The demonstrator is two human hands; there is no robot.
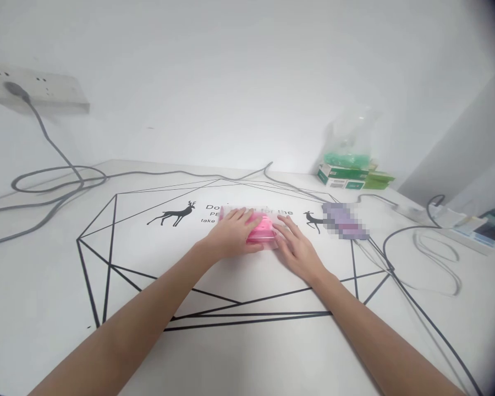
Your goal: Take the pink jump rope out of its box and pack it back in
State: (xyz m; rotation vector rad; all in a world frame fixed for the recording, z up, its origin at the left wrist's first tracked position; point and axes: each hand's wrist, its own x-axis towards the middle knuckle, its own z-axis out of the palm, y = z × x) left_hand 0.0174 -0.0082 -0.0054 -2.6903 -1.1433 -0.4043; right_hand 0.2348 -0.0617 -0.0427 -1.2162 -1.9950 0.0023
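Head view: a white tabletop (pixel 247 357) with printed deer (pixel 174 213) met a pale wall (pixel 210 82) bearing a socket strip (pixel 61 92). Mid-table lay a pink packet (pixel 264 233), the left hand (pixel 231 233) over it, grip impossible to tell; the right hand (pixel 299 250), fingers outstretched, lay at its right edge.

Indoors at a desk (pixel 247 357), home or office, hard to call: white wall (pixel 231 82), socket strip (pixel 61 91), looping cable (pixel 82 182), stacked cartons (pixel 343 177).

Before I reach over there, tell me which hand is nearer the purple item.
Right. The right hand is to the left of the purple item, with a gap between them; the left hand is farther left, over the pink packet.
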